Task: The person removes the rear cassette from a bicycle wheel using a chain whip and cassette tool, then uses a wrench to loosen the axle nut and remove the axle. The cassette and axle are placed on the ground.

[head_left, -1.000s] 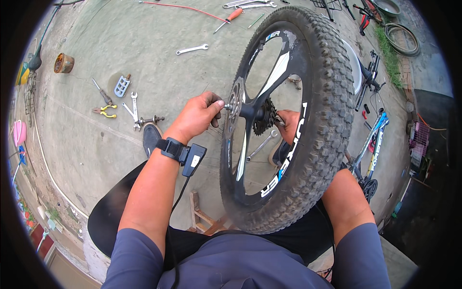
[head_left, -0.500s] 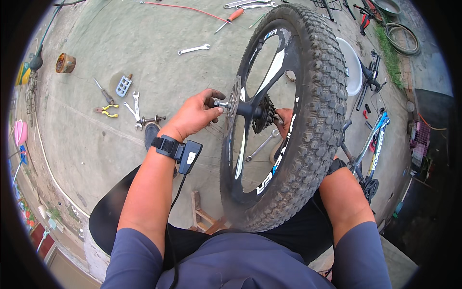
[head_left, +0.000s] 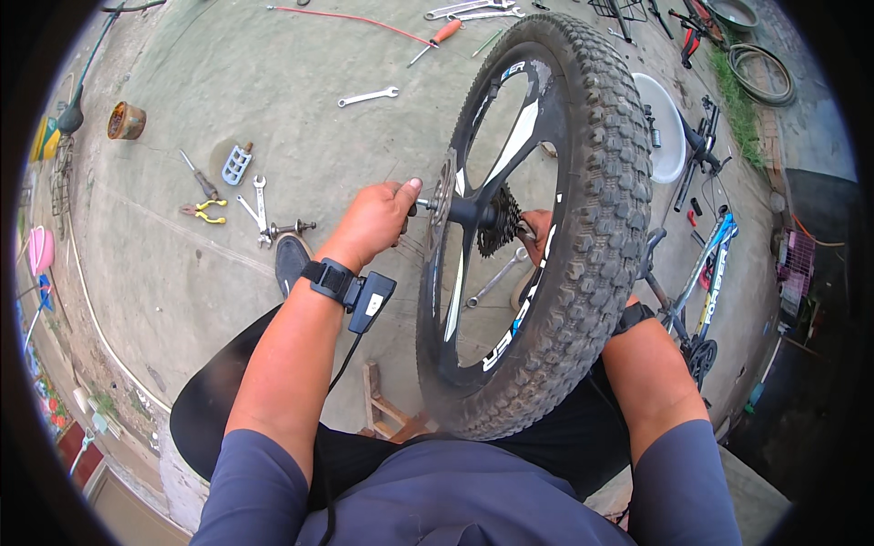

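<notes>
A bicycle wheel (head_left: 596, 227) with a knobbly black tyre and black-and-white spokes stands upright between my knees. My left hand (head_left: 378, 218) is closed at the brake disc (head_left: 443, 196) side, fingers curled round the end of the metal axle (head_left: 424, 204). Beyond the spokes, my right hand (head_left: 540, 233) is closed beside the rear cassette (head_left: 500, 223). A small metal piece shows at its fingers, but the rim and tyre hide most of that hand, so I cannot make out what it grips.
Around me on the concrete lie a wrench (head_left: 369, 96), another wrench (head_left: 496, 278), an orange-handled screwdriver (head_left: 446, 33), yellow-handled pliers (head_left: 208, 211) and a pedal (head_left: 237, 164). A white basin (head_left: 669, 136) and a bicycle frame (head_left: 715, 255) are at the right. A small wooden stool (head_left: 387, 414) stands below.
My left hand has curled its fingers tighter at the axle and its wrist has shifted slightly right, with the thumb now raised on top. The right hand and wheel have barely moved.
</notes>
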Demonstrator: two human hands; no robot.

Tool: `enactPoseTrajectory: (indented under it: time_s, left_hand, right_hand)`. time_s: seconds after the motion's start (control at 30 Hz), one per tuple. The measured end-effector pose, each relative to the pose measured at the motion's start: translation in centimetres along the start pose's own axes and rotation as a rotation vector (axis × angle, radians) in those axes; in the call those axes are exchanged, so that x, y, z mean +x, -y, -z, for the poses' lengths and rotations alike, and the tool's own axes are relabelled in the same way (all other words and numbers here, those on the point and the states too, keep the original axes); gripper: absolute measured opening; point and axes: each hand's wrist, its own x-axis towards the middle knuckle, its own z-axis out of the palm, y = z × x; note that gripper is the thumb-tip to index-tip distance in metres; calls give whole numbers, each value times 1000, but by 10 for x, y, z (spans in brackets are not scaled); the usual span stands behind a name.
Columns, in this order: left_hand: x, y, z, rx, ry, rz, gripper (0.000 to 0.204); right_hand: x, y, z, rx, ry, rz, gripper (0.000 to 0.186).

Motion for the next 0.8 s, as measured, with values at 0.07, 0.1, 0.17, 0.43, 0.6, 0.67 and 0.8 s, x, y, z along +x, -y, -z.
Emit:
enactPoseTrajectory:
  time_s: [0.07,0.1,0.17,0.43,0.6,0.67,0.8]
  left_hand:
    - [1,0,-1,-6,-4,31,46]
    - [-2,-1,-2,-36,-1,-16,44]
    - [-12,-2,-2,-94,-2,-103,41]
    - [-12,-6,1,-10,-13,-114,37]
    - [-7,-2,2,40,-38,-91,47]
    - [-7,-2,1,82,-60,-79,51]
    - [-5,5,1,-7,-56,-10,50]
  right_hand:
    - [0,1,3,-193,46,0,12]
    - [0,5,5,-343,86,-7,12]
    - [3,19,7,-846,241,-60,12]
    - [1,24,4,-745,180,-49,12]
    - [1,27,2,-348,134,-105,13]
    - [0,35,1,-209,133,-197,14]
    - [-2,70,-7,132,40,-382,13]
